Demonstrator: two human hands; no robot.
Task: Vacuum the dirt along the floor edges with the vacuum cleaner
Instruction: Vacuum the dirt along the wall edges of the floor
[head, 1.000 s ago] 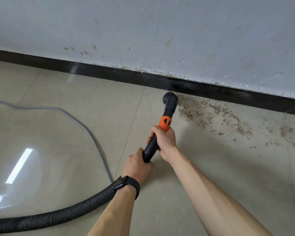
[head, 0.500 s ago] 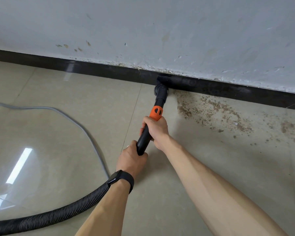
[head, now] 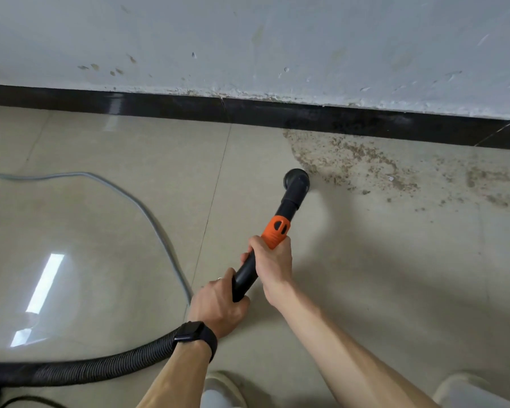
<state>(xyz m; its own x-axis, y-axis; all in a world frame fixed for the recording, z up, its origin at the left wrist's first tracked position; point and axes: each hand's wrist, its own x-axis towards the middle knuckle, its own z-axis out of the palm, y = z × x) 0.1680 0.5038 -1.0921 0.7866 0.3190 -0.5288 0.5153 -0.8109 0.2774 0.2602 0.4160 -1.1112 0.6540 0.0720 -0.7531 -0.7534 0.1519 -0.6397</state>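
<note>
While the hose (head: 100,366) trails off to the lower left across the floor (head: 365,290), the left hand (head: 218,304), a watch (head: 195,334) on its wrist, is wrapped around the rear end of the wand (head: 245,275). Just ahead, the right hand (head: 273,263) is clamped on the wand below its orange collar (head: 276,231). Farther out, the nozzle (head: 295,179) sits at the near-left edge of the dirt (head: 345,157), apart from the baseboard (head: 159,107). The dirt spreads rightward along the baseboard under the wall (head: 248,39).
</note>
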